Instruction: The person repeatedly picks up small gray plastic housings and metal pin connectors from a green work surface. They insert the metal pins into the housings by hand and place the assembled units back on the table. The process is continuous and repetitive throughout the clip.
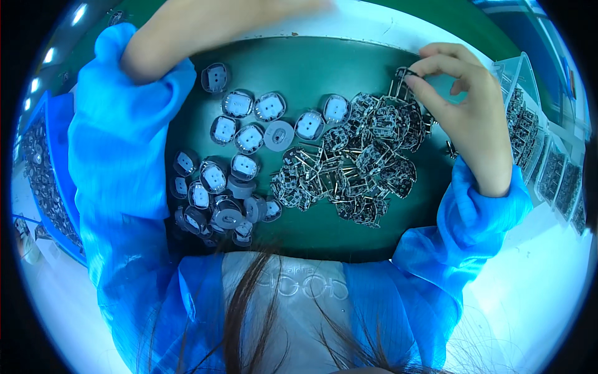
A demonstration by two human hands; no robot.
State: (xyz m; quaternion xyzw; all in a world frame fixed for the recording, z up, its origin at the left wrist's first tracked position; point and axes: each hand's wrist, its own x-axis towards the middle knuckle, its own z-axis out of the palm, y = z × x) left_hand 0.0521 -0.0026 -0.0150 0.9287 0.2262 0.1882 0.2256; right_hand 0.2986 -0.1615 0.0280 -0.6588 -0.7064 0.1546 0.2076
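Observation:
My right hand [466,87] pinches a small black circuit board with metal pins [402,80] between thumb and fingers, at the far right of the green work surface [305,234]. Just below it lies a heap of similar circuit boards [374,156], tangled together with their pins sticking out. My left hand [249,17] reaches over the white far edge, and its fingers are smeared by motion. Below that arm lie several round grey housings [270,107], many with a pale inner face up; nearer to me, more grey housings [228,213] are piled up.
At the left stands a blue bin [61,106] filled with small dark parts. Clear plastic bins [524,65] holding more small parts line the right side. A white raised edge [367,28] borders the far side of the green surface.

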